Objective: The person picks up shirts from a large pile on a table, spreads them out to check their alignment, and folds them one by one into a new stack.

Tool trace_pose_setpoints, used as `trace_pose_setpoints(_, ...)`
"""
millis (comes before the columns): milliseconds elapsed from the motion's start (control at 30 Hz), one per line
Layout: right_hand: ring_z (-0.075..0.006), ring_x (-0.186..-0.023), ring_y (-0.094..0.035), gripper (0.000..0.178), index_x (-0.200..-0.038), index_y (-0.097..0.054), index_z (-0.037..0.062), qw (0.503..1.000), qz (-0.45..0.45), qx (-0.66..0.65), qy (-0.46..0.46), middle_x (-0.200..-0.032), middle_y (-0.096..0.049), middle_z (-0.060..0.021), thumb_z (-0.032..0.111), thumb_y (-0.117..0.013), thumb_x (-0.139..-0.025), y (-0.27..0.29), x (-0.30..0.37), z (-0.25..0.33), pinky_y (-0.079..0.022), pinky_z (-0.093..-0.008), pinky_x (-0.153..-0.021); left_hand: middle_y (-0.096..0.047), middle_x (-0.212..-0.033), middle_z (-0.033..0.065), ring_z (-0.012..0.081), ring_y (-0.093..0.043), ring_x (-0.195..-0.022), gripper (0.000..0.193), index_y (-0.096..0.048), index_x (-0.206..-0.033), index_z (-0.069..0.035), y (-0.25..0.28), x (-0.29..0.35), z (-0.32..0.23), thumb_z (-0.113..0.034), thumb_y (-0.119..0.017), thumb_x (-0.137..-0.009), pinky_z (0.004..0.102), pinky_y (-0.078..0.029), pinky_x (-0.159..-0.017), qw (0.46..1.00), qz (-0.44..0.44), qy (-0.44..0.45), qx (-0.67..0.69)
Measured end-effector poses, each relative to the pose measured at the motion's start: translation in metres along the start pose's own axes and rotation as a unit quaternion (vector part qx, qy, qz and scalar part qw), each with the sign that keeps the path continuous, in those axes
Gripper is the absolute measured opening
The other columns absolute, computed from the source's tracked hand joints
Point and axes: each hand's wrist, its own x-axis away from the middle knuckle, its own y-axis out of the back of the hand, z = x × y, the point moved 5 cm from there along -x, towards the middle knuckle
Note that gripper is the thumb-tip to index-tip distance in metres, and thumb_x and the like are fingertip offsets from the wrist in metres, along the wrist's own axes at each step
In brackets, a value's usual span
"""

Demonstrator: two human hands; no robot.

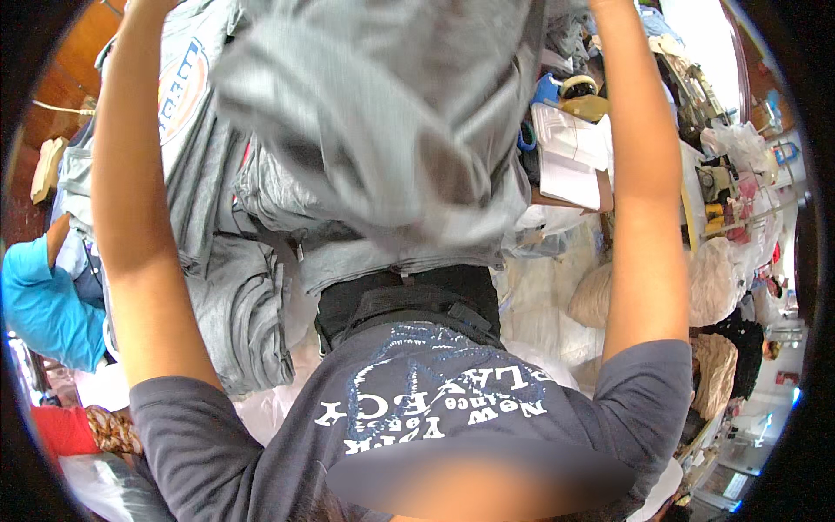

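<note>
Probably light, soft + limp — the grey cloth (374,113) shows blurred btwn your forearms (648,217), nearer you than your fingers. Can't tell if they're grasping or released: both hands are out of view. Best hold, imo — an edge w/ each hand, fingers well apart, so it doesn't bunch.

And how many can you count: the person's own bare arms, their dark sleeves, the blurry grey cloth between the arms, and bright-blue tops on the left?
Bare arms: 2
Dark sleeves: 2
Blurry grey cloth: 1
Bright-blue top: 1
Total: 6
</note>
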Motion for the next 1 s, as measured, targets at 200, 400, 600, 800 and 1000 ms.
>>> trace_pose_setpoints(200,-0.0139,-0.085,-0.055,0.029,-0.105,-0.055,0.0036,0.832,0.044,0.552,0.036,-0.1,-0.058,-0.0048,0.02,-0.058,-0.081,-0.064,0.144,-0.134,-0.043,-0.0253,-0.074,-0.038,-0.127,0.0135,0.0304,-0.033,-0.119,0.053,-0.042,-0.122,-0.009,-0.073,0.195,0.046,0.0,-0.055,-0.071,0.0372,-0.026,-0.098,0.899,0.146,-0.256,-0.323)
trace_pose_setpoints(400,-0.0075,-0.067,-0.048,0.056,-0.118,-0.048,0.0076,0.821,-0.003,0.536,-0.198,-0.087,-0.056,-0.0023,0.025,-0.069,-0.07,-0.067,0.239,-0.212,-0.039,-0.0201,-0.06,-0.037,-0.126,0.0193,0.0315,-0.033,-0.119,0.072,-0.026,-0.13,-0.006,-0.066,0.231,0.16,-0.007,-0.062,-0.068,0.0395,-0.027,-0.098,0.956,0.077,0.045,-0.281)
trace_pose_setpoints(600,-0.0141,-0.065,-0.047,0.049,-0.108,-0.052,0.0033,0.724,-0.073,0.66,-0.186,-0.074,-0.048,-0.006,0.024,-0.07,-0.067,-0.055,0.231,-0.204,-0.039,-0.0257,-0.062,-0.043,-0.122,0.0157,0.0347,-0.041,-0.112,0.07,-0.035,-0.125,-0.01,-0.081,0.199,0.185,-0.014,-0.064,-0.061,0.0379,-0.03,-0.096,0.942,0.006,0.014,-0.336)
trace_pose_setpoints(800,-0.0105,-0.067,-0.045,0.015,-0.072,-0.053,0.0032,0.898,-0.085,0.42,-0.099,-0.066,-0.045,0.0006,0.011,-0.065,-0.069,-0.063,0.227,-0.183,-0.036,-0.0229,-0.063,-0.054,-0.11,0.014,0.0254,-0.051,-0.099,0.02,-0.059,-0.082,-0.003,-0.06,0.196,0.151,-0.011,-0.061,-0.064,0.0302,-0.037,-0.086,0.972,-0.052,-0.043,-0.226)
trace_pose_setpoints(1000,-0.0085,-0.077,-0.046,0.028,-0.086,-0.044,0.01,0.977,-0.141,0.117,-0.11,-0.081,-0.045,0.0015,0.001,-0.064,-0.068,-0.067,0.256,-0.13,-0.037,-0.022,-0.072,-0.048,-0.072,-0.0034,0.0049,-0.047,-0.072,0.009,-0.047,-0.086,-0.009,-0.033,0.242,0.126,-0.018,-0.05,-0.086,0.0206,-0.038,-0.067,0.898,0.035,0.157,0.411)
